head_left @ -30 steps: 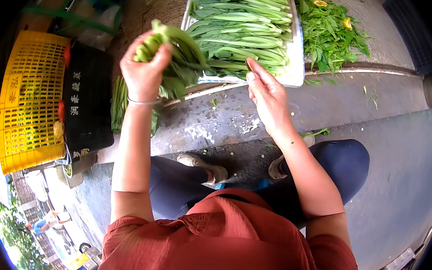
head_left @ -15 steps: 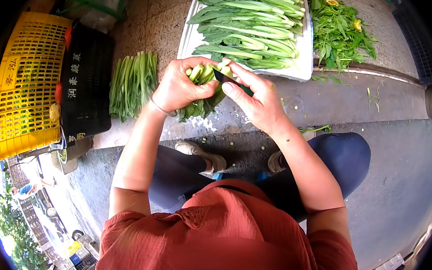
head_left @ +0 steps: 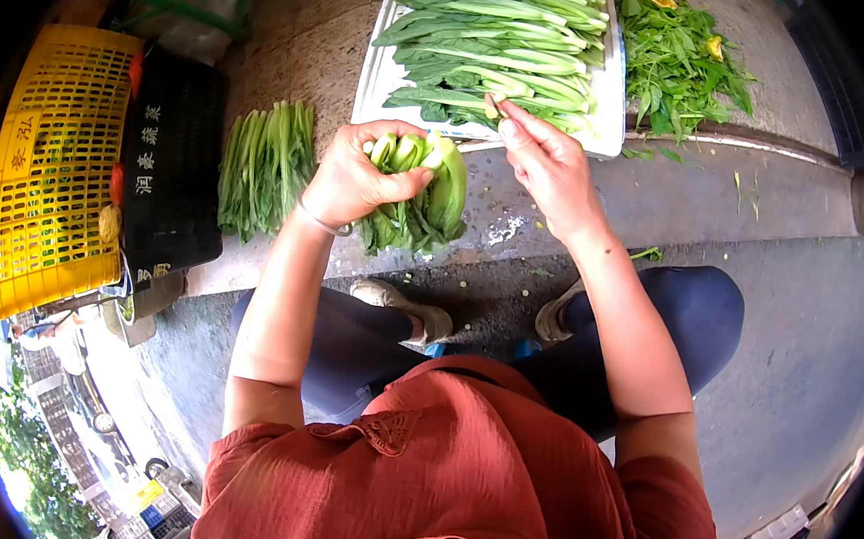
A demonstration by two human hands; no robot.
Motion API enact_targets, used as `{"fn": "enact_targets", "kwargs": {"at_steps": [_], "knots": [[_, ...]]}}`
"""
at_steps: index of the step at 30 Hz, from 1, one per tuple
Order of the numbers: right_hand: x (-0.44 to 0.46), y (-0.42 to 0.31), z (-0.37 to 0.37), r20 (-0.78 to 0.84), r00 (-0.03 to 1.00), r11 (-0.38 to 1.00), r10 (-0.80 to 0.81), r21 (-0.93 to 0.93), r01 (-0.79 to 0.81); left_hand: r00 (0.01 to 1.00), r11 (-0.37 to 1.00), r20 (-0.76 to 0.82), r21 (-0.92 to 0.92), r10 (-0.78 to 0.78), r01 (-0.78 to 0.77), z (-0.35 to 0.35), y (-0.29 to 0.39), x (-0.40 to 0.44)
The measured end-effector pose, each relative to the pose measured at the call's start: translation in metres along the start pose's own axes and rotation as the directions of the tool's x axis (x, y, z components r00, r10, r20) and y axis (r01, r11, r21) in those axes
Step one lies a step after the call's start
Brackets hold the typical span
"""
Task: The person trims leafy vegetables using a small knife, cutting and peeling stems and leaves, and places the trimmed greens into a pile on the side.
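My left hand [head_left: 363, 175] is closed around a bunch of leafy greens [head_left: 442, 195], pale stalk ends up and leaves hanging down. Out to the right, my right hand [head_left: 551, 168] has its fingers pressed together on a small knife [head_left: 492, 103], now mostly hidden by the fingers and seen nearly edge-on. That hand is in front of a white foam box [head_left: 610, 132], where long leafy stalks [head_left: 507, 54] lie in rows. A separate bundle of greens [head_left: 266, 173] rests on the ground left of my left hand.
A yellow plastic crate [head_left: 59, 163] and a black crate [head_left: 175, 151] stand at the left. Loose leaves [head_left: 681, 77] with yellow flowers are heaped right of the foam box. A low step edge [head_left: 745, 241] runs across, and my shoes [head_left: 404, 311] are below it.
My right hand has moved up and right with the knife, away from the bunch. My left hand keeps the bunch in nearly the same place, and more of its stalks show.
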State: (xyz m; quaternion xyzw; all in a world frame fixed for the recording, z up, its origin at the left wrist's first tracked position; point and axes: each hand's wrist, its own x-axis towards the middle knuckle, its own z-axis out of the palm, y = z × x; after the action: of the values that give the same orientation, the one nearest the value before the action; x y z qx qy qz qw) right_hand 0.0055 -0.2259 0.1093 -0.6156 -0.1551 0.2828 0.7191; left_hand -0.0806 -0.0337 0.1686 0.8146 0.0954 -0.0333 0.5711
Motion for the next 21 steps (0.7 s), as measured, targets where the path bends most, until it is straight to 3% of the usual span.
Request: {"fn": "enact_targets", "kwargs": {"at_steps": [1,3,4,5,8,9,11,14,17,21], "knots": [[-0.002,0.001,0.006,-0.037,0.997,0.997,-0.065,0.032,0.066,1.0,1.0,-0.01,-0.001,0.0,0.0,-0.001,0.001,0.0],[-0.011,-0.004,0.014,-0.013,0.995,0.992,-0.1,-0.074,0.099,1.0,1.0,-0.002,0.007,0.023,-0.023,0.001,0.002,-0.001],[-0.014,-0.005,0.02,-0.002,0.991,0.99,-0.131,0.044,0.131,0.999,0.999,0.009,-0.021,0.046,-0.046,0.004,0.001,0.0],[-0.015,-0.006,0.021,0.004,0.992,0.991,-0.126,0.042,0.126,0.999,0.999,0.004,-0.026,0.042,-0.042,0.008,-0.001,0.0],[-0.009,-0.008,0.021,0.108,0.906,0.873,-0.408,-0.245,0.422,0.994,0.991,0.074,-0.11,0.078,-0.069,0.019,-0.007,0.003],[-0.009,-0.007,0.021,0.113,0.906,0.872,-0.409,-0.245,0.424,0.99,0.992,0.138,-0.124,0.02,-0.002,0.018,-0.007,0.003],[-0.01,-0.008,0.025,0.012,0.958,0.955,-0.285,-0.082,0.285,0.982,0.97,0.069,-0.185,0.173,-0.158,0.022,-0.012,0.008],[-0.009,-0.009,0.024,0.071,0.959,0.96,-0.274,-0.033,0.277,0.983,0.978,0.168,-0.205,0.079,-0.044,0.017,-0.004,0.006],[-0.008,-0.004,0.027,0.103,0.947,0.952,-0.304,-0.002,0.305,0.969,0.995,0.234,-0.077,0.08,-0.064,0.015,0.003,0.009],[-0.011,-0.005,0.03,0.068,0.953,0.955,-0.295,-0.024,0.297,0.934,0.991,0.347,-0.131,0.083,-0.04,0.022,-0.007,0.022]]}}
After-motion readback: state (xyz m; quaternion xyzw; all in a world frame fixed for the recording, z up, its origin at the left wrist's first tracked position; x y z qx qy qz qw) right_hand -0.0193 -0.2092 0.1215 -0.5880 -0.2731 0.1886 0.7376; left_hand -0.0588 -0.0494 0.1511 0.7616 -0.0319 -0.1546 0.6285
